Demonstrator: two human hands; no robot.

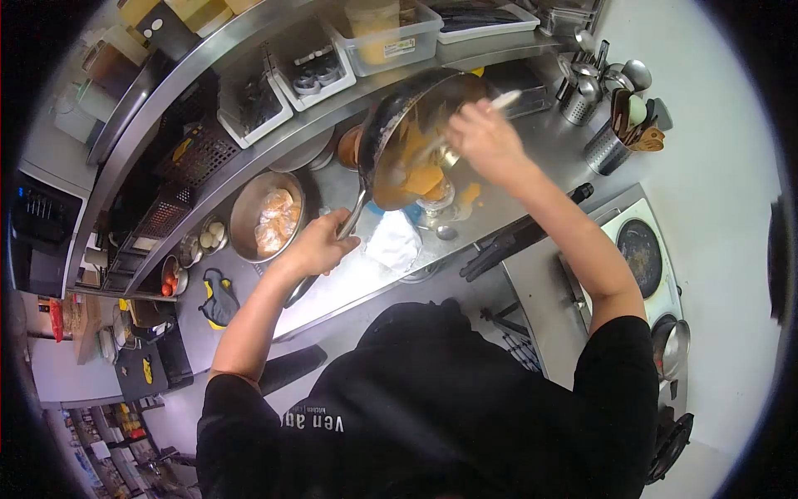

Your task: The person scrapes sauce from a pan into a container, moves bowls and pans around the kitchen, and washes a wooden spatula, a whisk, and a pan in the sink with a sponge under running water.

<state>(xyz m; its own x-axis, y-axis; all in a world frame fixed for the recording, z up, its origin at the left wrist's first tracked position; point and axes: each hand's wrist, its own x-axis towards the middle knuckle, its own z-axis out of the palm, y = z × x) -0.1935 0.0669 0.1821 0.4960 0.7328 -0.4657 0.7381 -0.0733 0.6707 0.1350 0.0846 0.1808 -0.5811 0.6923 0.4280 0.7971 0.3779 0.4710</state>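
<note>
My left hand [317,244] is closed round the handle of a dark pan [389,137], which is tilted over the steel counter [332,287]. Orange-brown sauce [424,179] coats the pan's inside and gathers at its lower edge, above a glass container [438,200] partly hidden by the pan. My right hand [485,137] grips a utensil with a pale handle [505,100]; its other end reaches into the pan, blurred. Below the pan lies a white cloth [395,241], and a spoon [446,233] rests beside spilled sauce [470,198].
A steel bowl [268,218] with bagged orange food stands at the left, near a black and yellow glove [219,299]. Utensil holders [607,152] stand at the back right. A shelf [332,98] with bins runs behind the counter. Hobs [640,249] are at the right.
</note>
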